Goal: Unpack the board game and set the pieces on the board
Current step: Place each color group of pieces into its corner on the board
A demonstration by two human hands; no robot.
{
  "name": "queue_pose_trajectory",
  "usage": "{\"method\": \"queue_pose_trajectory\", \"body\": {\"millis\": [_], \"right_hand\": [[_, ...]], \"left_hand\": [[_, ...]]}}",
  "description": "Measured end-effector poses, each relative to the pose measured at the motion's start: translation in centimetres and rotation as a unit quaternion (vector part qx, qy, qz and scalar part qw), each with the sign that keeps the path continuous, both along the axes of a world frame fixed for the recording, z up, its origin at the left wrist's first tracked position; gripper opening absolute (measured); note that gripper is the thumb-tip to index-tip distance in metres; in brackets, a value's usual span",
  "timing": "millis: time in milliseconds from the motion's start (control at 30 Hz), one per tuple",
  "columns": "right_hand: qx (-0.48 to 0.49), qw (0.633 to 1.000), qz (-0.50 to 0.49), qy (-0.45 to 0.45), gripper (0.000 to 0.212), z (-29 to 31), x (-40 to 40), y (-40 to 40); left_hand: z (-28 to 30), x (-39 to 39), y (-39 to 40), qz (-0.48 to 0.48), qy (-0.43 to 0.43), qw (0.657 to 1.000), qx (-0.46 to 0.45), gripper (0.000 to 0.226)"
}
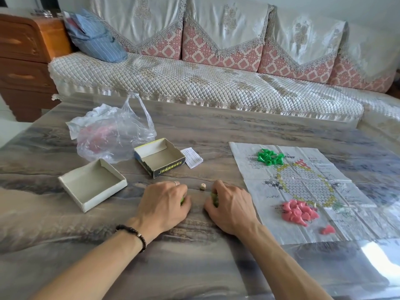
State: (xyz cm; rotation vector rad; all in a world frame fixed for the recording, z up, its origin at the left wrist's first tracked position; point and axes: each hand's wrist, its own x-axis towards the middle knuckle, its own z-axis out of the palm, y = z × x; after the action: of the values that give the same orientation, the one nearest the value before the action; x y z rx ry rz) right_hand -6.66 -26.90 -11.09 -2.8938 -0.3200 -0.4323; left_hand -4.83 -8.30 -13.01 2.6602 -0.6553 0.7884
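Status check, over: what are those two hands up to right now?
Left hand and right hand each curled on light green pieces. Green pile and pink pile on board. Die between hands.

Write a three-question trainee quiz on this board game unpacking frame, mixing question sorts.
1. True or false: the heap of pink plastic pawns lies on the unfolded paper game board.
2. Which lies between the left hand and the right hand: A) small beige die B) clear plastic bag C) folded white paper slip?
3. Fill in: both open cardboard box halves hold ____ pieces.

Key: 1 true; 2 A; 3 no.
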Motion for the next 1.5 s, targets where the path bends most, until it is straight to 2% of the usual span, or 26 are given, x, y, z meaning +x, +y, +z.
{"method": "queue_pose_trajectory", "body": {"millis": [267, 400, 633, 800, 1000, 1133, 1200, 1333, 1500], "right_hand": [[-0.003, 0.996, -0.039, -0.082, 0.026, -0.7, 1.0, 0.3], [0.011, 0.992, -0.070, -0.103, 0.029, -0.9, 1.0, 0.1], [-0.003, 0.995, -0.064, -0.080, 0.028, -1.2, 1.7, -0.3], [0.013, 0.996, -0.056, -0.061, 0.029, -0.7, 2.5, -0.6], [0.041, 0.996, -0.054, -0.051, 0.027, -0.3, 3.1, -0.6], [0.050, 0.996, -0.065, -0.045, 0.027, -0.4, 3.3, -0.6], [0.082, 0.994, -0.070, -0.034, 0.027, -0.3, 3.2, -0.6], [0.206, 0.973, -0.103, -0.010, 0.031, 0.6, 3.1, -1.0], [0.315, 0.941, -0.127, 0.015, 0.031, 2.2, 3.3, -2.2]], "left_hand": [[0.3, 0.2, -0.2, 0.032, 0.000, 0.999, -0.003, 0.039], [0.1, 0.1, -0.1, 0.007, -0.009, 1.000, 0.012, 0.042], [-0.2, 0.6, -0.2, -0.018, -0.007, 1.000, 0.004, 0.036], [0.1, 1.5, -0.4, -0.025, -0.002, 0.999, -0.023, 0.041], [0.0, 1.7, 0.1, -0.012, 0.010, 1.000, 0.004, 0.039], [-0.3, 1.2, 0.6, -0.046, -0.008, 0.999, 0.011, 0.039], [-0.1, 1.3, 0.3, -0.052, -0.005, 0.999, -0.002, 0.040], [0.6, 1.6, -0.1, -0.025, 0.020, 0.997, -0.064, 0.040], [2.1, 2.6, -1.8, 0.029, 0.077, 0.975, -0.205, 0.046]]}}
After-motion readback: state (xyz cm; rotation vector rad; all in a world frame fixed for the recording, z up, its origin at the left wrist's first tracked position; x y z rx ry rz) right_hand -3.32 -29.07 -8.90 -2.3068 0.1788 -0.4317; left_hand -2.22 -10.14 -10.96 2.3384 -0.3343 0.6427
